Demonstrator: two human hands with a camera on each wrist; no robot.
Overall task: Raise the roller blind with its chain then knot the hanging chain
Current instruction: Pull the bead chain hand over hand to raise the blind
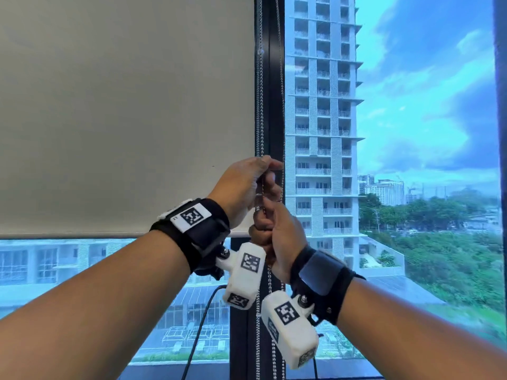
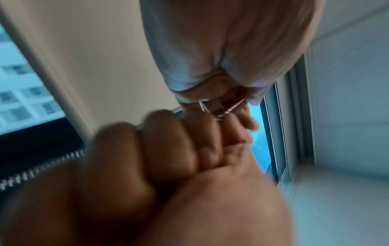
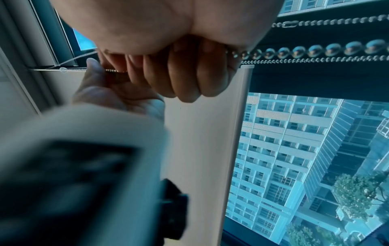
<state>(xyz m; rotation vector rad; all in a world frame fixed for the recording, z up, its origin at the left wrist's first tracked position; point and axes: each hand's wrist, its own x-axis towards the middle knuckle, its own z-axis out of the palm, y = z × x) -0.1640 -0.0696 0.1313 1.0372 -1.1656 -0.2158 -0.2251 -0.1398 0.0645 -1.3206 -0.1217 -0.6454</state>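
Both hands grasp the chain (image 1: 259, 111), the left hand (image 1: 247, 185) just above the right hand (image 1: 277, 226); pull straight down, alternating grips, so the blind (image 1: 123, 105) rises evenly.

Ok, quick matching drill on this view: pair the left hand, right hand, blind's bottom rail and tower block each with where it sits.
Things:
1. left hand
2. right hand
3. blind's bottom rail
4. tower block

Places:
A. outside the glass
B. lower grip on the chain
C. partway up the window
D. upper grip on the chain

Pairs: 1-D, 2-B, 3-C, 4-A
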